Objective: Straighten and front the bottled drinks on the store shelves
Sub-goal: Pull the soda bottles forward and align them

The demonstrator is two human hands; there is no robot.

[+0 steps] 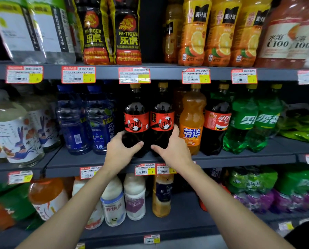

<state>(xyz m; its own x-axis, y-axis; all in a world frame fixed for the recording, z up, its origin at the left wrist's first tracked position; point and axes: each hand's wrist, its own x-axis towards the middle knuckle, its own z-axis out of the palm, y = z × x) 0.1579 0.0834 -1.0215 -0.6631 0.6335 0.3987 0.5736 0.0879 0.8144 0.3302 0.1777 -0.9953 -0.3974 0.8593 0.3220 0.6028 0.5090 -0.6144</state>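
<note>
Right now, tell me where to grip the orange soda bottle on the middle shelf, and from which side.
Grip the orange soda bottle at its narrow waist, from the front: it stands upright, cola bottles close on both sides, only the front free.

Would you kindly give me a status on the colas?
Left hand grips left cola bottle. Right hand grips right cola bottle. Both upright, labels showing. Fanta bottle close on right.

The colas [134,106] were dark, with red labels [136,122] bearing a black-and-white football and with yellow caps [163,84]. The soda [192,112] beside them was orange, the next bottles [247,123] green. The shelf [239,159] was grey.
</note>
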